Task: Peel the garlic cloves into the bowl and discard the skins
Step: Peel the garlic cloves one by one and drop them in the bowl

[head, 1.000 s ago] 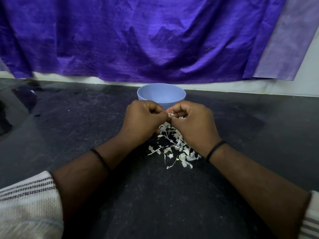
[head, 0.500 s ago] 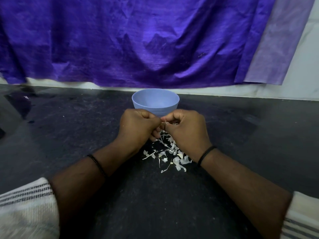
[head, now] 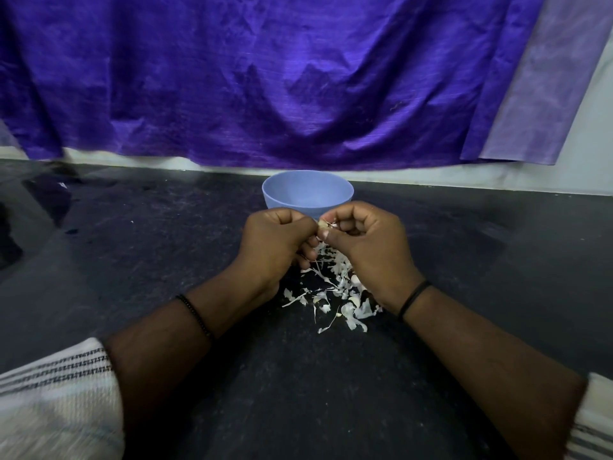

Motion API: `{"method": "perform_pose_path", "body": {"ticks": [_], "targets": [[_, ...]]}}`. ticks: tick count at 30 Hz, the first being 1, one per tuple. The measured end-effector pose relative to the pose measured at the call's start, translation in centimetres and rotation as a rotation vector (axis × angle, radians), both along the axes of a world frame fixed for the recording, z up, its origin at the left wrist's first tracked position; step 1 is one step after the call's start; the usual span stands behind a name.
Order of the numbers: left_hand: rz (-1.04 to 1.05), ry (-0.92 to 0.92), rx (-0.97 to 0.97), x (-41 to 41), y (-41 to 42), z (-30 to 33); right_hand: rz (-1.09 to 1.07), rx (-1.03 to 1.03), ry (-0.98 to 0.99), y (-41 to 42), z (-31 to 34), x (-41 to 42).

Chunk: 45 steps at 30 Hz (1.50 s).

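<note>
— Where are your hands right now?

— Both up together, just in front of the blue bowl [head: 307, 194]. My left hand [head: 273, 244] and right hand [head: 363, 247] meet knuckle to knuckle, fingers curled in on both.

— And the garlic?

— One small clove [head: 322, 224] is pinched right between them, thumb and fingertips of each hand closing on it from either side. Only a pale sliver of it shows, with a wisp of skin sticking out to the right.

— What's under you?

— A heap of white skins [head: 335, 293] lies on the dark counter [head: 149, 254], directly beneath my hands and spreading back towards my wrists. The bowl stands on the counter just beyond my knuckles; I can't tell what's inside from this angle.

— Anything behind it?

— A purple cloth [head: 265, 78] hangs along the wall, its hem just above the counter's back edge.
</note>
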<state>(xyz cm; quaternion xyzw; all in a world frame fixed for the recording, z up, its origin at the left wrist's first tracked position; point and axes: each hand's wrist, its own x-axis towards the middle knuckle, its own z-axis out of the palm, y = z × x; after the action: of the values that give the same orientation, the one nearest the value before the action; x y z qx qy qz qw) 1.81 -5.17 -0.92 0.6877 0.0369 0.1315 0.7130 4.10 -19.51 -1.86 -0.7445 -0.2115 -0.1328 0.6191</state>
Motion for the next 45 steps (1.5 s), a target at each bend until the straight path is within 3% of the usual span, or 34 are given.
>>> {"method": "perform_pose_path", "body": {"ticks": [11,18,30,39,45], "targets": [[-0.034,-0.065,0.085,-0.2,0.1,-0.2,0.099,0.212,0.170,-0.1,0.7,-0.3],[0.037,-0.204,0.439,-0.3,0.6,-0.7,0.168,0.155,0.237,-0.6,0.8,-0.3],[-0.032,-0.203,0.205,-0.6,0.6,-0.1,0.107,0.180,0.153,-1.0,1.1,-0.2],[0.073,-0.327,0.463,-0.8,0.7,-0.1,0.109,0.210,0.151,-0.6,1.2,-0.4],[0.056,-0.287,0.520,-0.7,1.1,0.3,0.045,0.102,0.082,-0.5,1.0,-0.2]]}}
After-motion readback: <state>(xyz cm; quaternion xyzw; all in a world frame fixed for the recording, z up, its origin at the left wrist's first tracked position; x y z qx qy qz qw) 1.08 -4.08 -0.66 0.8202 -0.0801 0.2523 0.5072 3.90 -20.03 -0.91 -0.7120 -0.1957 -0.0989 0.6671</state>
